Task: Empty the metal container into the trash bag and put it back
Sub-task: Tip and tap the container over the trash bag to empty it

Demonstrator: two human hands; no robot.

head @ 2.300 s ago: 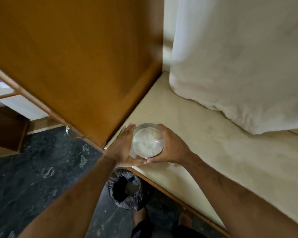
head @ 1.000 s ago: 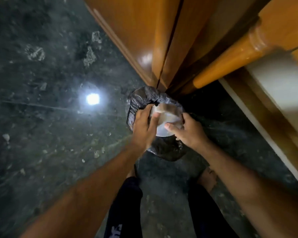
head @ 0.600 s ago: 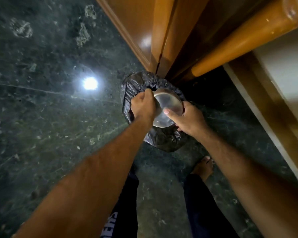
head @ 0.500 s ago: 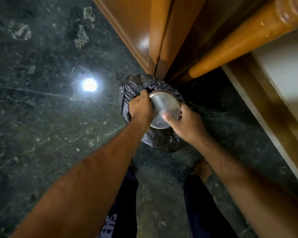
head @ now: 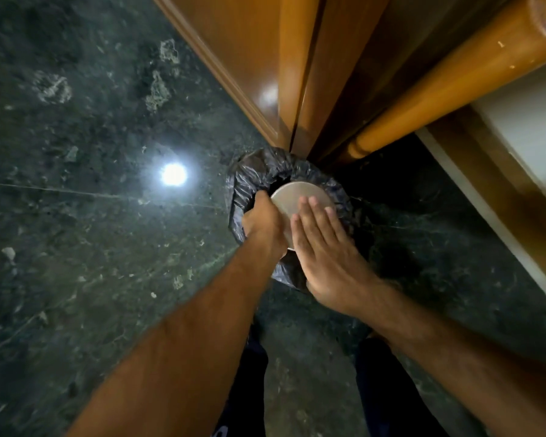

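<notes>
The round metal container (head: 297,193) is turned upside down over the mouth of the black trash bag (head: 252,178), its flat bottom facing up. My left hand (head: 264,223) grips the container's left side. Lying flat on that bottom, fingers straight and together, is my right hand (head: 322,244). The container's opening and contents are hidden inside the bag.
The bag stands on a dark green stone floor (head: 92,231) against a wooden cabinet corner (head: 290,99). A round wooden leg (head: 438,93) and a pale ledge (head: 524,127) run at the right. My legs are below the bag.
The container went from the ledge down to the bag and was turned over. My right hand left the container's side and now lies flat on its bottom.
</notes>
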